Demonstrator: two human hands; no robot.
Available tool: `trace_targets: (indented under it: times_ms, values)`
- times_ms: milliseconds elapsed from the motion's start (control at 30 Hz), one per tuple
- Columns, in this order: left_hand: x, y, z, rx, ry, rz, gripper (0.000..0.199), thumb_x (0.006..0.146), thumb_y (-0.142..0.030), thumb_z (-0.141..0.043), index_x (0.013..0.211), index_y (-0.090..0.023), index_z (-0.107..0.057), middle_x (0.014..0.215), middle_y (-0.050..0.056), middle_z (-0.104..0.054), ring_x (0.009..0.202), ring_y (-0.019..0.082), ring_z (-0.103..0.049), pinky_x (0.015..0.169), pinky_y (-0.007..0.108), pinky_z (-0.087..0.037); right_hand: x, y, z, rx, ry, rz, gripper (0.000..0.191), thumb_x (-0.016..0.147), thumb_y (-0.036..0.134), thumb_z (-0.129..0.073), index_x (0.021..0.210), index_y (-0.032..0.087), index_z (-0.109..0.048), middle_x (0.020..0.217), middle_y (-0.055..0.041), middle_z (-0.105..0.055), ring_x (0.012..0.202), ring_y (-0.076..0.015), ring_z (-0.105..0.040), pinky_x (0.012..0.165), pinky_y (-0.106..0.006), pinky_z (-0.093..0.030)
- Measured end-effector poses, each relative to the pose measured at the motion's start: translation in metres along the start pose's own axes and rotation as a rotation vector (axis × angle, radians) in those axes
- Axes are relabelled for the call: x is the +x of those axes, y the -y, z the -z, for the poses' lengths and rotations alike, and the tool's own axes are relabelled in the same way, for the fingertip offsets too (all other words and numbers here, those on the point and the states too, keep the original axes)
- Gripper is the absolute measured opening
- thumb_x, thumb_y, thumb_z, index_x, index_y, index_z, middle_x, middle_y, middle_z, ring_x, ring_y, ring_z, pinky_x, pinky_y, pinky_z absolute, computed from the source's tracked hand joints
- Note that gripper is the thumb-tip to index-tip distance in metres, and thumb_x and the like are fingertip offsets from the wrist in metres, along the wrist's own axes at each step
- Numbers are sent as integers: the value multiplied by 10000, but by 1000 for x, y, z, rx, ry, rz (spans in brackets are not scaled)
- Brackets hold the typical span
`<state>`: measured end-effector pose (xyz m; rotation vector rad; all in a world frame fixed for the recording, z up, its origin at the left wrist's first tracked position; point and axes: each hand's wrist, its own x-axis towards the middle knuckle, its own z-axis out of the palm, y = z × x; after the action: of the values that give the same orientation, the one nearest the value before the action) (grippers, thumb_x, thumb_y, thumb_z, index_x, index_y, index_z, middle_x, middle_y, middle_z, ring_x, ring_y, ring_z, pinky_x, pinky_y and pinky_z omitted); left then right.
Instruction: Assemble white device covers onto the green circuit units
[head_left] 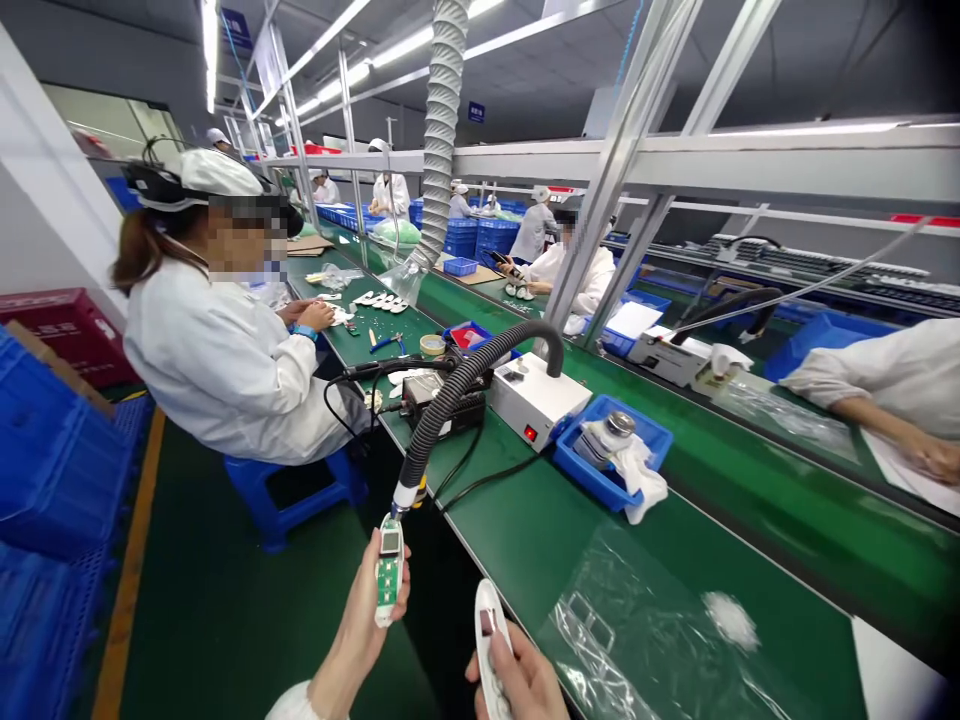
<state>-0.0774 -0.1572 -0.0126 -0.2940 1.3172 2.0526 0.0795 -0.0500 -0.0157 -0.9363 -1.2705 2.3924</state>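
Observation:
My left hand (369,600) is wrapped round an open, elongated white housing with a green circuit board (388,575) and a small grey display in it. Its top end is at the nozzle (405,498) of a black corrugated hose; whether they touch I cannot tell. Lower right, my right hand (525,680) grips a white plastic cover (487,625) with a small dark window, thumb laid across its face. The two pieces are apart, near the table's front edge.
The hose (469,375) rises from a white box (536,400) with a red switch. A blue tray (660,440) holds a metal-topped bottle and white cloth. Clear plastic film (622,620) lies on the green table (517,545). A co-worker (217,340) sits at the left; cables run along the edge.

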Motion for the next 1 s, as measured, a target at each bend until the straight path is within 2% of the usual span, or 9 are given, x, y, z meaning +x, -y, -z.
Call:
trace_targets:
  times_ms: [67,133,267,333,400,600,833,900,1000]
  values:
    - [-3,-1,3,-5,-14,1,528,769,-656,-571,807,-131,-617,553,-32,-505,398,53,-404,351,158,-256,17,-1,-19,-12,58,-28,604,645,666,-743,865,113,-643,597,-43,-654,297,-30,-430,274,-113,-218]
    - [-5,-5,10,-5,-48,-33,518,763,-648,-588,846,-138,-619,543,-35,-518,399,63,-421,356,165,-285,38,-2,-48,-4,90,-73,625,645,699,-715,848,114,-635,584,-40,-645,309,-33,-418,257,-105,-179]
    - [-8,-17,30,-18,-143,-123,490,733,-645,-626,805,-161,-595,533,-32,-557,447,95,-492,396,183,-367,74,-8,-112,43,151,-168,664,622,770,-656,670,110,-604,479,-40,-598,314,-58,-451,250,-117,-209]
    - [-9,-20,32,-26,-160,-137,486,732,-645,-627,758,-162,-583,524,-34,-552,460,98,-503,418,187,-384,80,-13,-129,56,185,-188,658,636,765,-643,610,110,-599,442,-38,-574,299,-65,-448,245,-134,-214]
    - [-10,-19,26,-23,-149,-131,484,746,-643,-613,748,-161,-580,507,-39,-536,447,93,-486,415,186,-368,80,-17,-131,60,185,-187,642,646,751,-641,564,116,-588,421,-31,-554,292,-68,-441,244,-145,-208]
    - [-15,-8,-1,2,-89,-105,509,783,-660,-551,641,-172,-526,460,-36,-495,409,92,-444,398,201,-338,69,-20,-105,100,92,-123,580,670,700,-660,581,131,-588,442,-22,-565,310,-77,-455,260,-146,-173]
    - [-15,-26,18,-39,-178,-181,485,772,-659,-570,714,-178,-542,504,-36,-544,432,98,-472,413,207,-368,72,-20,-137,101,170,-139,565,694,700,-638,607,146,-578,418,-1,-536,302,-88,-451,266,-164,-173]
    - [-15,-28,19,-35,-175,-193,479,774,-658,-568,737,-181,-550,517,-40,-554,441,98,-479,422,203,-375,72,-19,-140,110,176,-135,576,682,707,-647,619,137,-589,427,3,-539,304,-83,-454,266,-159,-185]
    - [-15,-26,11,-4,-123,-180,505,772,-679,-548,718,-177,-562,502,-34,-551,425,109,-481,422,219,-386,72,-16,-133,126,166,-109,601,669,724,-650,650,125,-609,429,4,-544,308,-78,-456,261,-152,-207]
